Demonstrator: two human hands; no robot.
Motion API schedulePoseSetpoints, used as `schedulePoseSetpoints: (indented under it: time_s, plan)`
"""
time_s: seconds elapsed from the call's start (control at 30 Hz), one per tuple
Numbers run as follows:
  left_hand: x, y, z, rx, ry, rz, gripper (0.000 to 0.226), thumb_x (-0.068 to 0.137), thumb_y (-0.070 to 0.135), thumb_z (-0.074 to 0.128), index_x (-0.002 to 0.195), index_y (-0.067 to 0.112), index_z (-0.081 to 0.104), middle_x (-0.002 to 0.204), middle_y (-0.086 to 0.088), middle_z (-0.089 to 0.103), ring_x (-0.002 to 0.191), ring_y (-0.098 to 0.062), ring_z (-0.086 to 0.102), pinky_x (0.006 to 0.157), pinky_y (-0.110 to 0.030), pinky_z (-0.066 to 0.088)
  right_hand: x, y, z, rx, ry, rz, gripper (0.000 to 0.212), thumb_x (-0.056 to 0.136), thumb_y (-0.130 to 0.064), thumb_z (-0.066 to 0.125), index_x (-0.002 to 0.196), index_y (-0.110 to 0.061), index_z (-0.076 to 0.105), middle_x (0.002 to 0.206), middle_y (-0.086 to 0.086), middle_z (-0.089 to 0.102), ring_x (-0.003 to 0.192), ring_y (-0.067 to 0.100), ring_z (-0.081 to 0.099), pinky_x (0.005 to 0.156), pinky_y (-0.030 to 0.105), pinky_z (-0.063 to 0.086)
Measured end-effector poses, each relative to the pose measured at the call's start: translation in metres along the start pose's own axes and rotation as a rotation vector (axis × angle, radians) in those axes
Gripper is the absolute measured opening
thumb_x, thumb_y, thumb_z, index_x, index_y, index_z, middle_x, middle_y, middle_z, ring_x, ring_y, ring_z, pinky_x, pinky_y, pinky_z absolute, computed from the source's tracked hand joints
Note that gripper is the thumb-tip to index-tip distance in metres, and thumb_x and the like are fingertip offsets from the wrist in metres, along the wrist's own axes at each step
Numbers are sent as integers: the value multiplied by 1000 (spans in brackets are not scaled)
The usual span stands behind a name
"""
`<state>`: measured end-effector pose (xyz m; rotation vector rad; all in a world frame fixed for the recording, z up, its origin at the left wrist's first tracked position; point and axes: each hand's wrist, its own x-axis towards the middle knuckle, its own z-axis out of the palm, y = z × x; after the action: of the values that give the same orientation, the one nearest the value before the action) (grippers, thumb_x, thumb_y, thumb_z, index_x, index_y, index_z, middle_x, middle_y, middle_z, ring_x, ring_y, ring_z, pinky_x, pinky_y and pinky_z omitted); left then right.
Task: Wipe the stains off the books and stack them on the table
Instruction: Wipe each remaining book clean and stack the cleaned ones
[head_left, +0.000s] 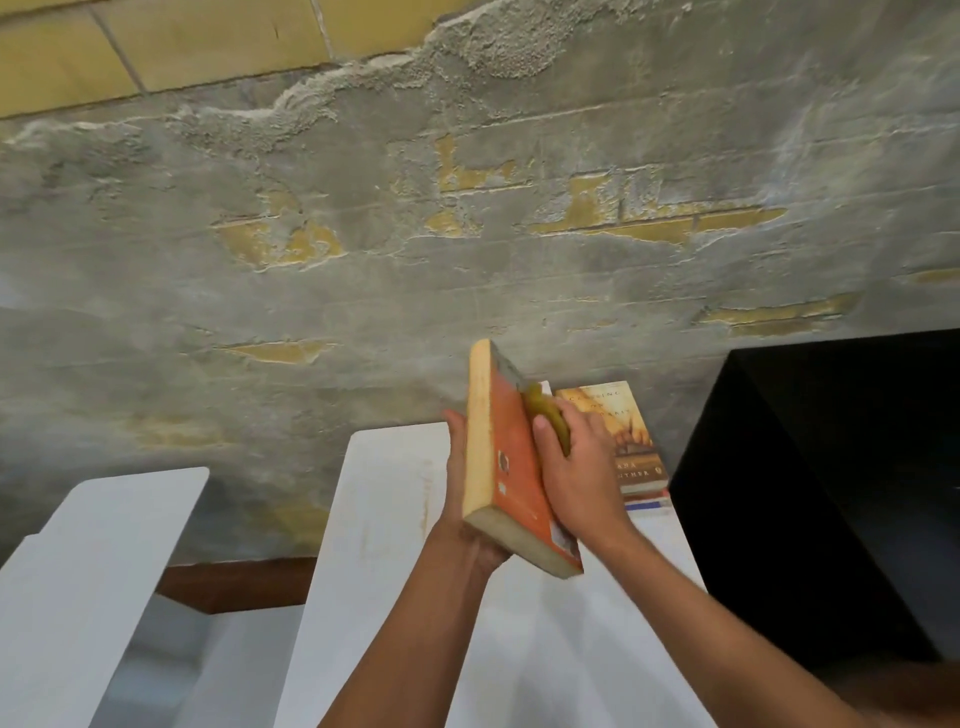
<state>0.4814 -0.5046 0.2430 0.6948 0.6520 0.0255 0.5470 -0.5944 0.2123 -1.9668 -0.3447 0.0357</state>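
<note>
An orange-covered book is held up off the white table, tilted, with its yellowed page edges turned toward the viewer and its cover facing roughly three o'clock. A yellow-green cloth is pressed against the upper part of that cover. Stains on the cover cannot be made out; motion blur obscures the detail. For the step in hand, wiping is judged best done with firm, even strokes along the cover, the book being braced from behind so that it does not twist, and the spine and edges being checked before the book is set down. The left hand is seen at the nine o'clock side of the book, fingers wrapped behind it and the lower corner seated in the palm; it is closed in a supporting grasp on the book. The right hand is closed over the cloth, fingers curled around it and thumb laid on the cover. Beyond the hands, at about one o'clock, a small stack of books is seen lying flat on the table near the wall. A black box stands at three o'clock. A second white surface lies at nine o'clock.
</note>
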Motion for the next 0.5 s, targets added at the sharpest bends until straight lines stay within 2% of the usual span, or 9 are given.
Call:
schedulePoseSetpoints:
  time_s: [0.07, 0.13, 0.17, 0.23, 0.3, 0.33, 0.4, 0.47, 0.5]
  plan:
    - [8, 6, 5, -63, -211, -48, 103, 84, 87, 21, 123, 4, 66, 120, -20, 68, 107, -35, 69, 88, -49, 59, -26, 3, 0, -22, -45, 44, 35, 102, -41, 47, 135, -31, 54, 112, -2, 47, 113, 20, 48, 98, 38, 42]
    - [21, 1, -9, -84, -230, -102, 114, 77, 94, 27, 141, 3, 53, 133, -23, 57, 122, -39, 57, 108, -58, 43, -52, 1, 0, -33, -92, 63, 34, 102, -41, 46, 135, -34, 53, 115, -6, 46, 115, 16, 46, 102, 38, 42]
    - [25, -6, -17, -68, -192, -112, 117, 74, 96, 33, 146, 5, 47, 142, -24, 50, 130, -42, 50, 111, -60, 38, -65, 1, -1, -39, -112, 65, 35, 102, -43, 46, 135, -36, 53, 118, -8, 46, 116, 14, 45, 102, 36, 42]
    - [37, -18, -38, -44, -235, -126, 124, 61, 89, 64, 153, 10, 38, 144, -27, 46, 128, -48, 49, 103, -64, 43, -82, -4, -2, -15, -179, 75, 33, 102, -44, 46, 134, -40, 52, 121, -12, 47, 117, 8, 46, 101, 30, 43]
    - [64, -37, -73, -28, -137, -205, 147, 39, 67, 94, 158, 14, 27, 136, -25, 50, 118, -44, 58, 95, -63, 49, -86, -11, -6, 127, -289, 175, 26, 102, -41, 50, 128, -42, 57, 117, -18, 52, 112, 3, 54, 91, 18, 47]
    - [72, -44, -88, -53, -70, -221, 154, 30, 61, 98, 158, 15, 27, 136, -21, 52, 119, -39, 59, 97, -59, 49, -83, -14, -8, 249, -341, 270, 23, 103, -38, 51, 123, -41, 60, 114, -19, 57, 106, 0, 59, 84, 14, 48]
    - [53, -34, -86, 54, 70, -103, 135, 34, 71, 90, 149, 15, 46, 132, -13, 61, 117, -29, 62, 101, -50, 50, -77, -15, -7, 491, -403, 479, 20, 104, -35, 51, 119, -38, 63, 111, -16, 69, 99, 2, 66, 78, 20, 55]
    - [25, -17, -75, 103, 106, -27, 90, 58, 82, 68, 120, 16, 72, 120, -15, 70, 108, -30, 67, 101, -52, 49, -73, -11, 6, 587, -450, 616, 20, 105, -35, 48, 118, -41, 61, 111, -15, 70, 101, 10, 68, 74, 27, 58]
    - [23, -15, -81, 152, 139, -52, 79, 67, 83, 59, 104, 16, 79, 112, -16, 73, 102, -31, 69, 99, -53, 50, -72, -8, 13, 623, -472, 676, 21, 105, -35, 46, 119, -42, 61, 113, -14, 70, 105, 13, 67, 76, 30, 58]
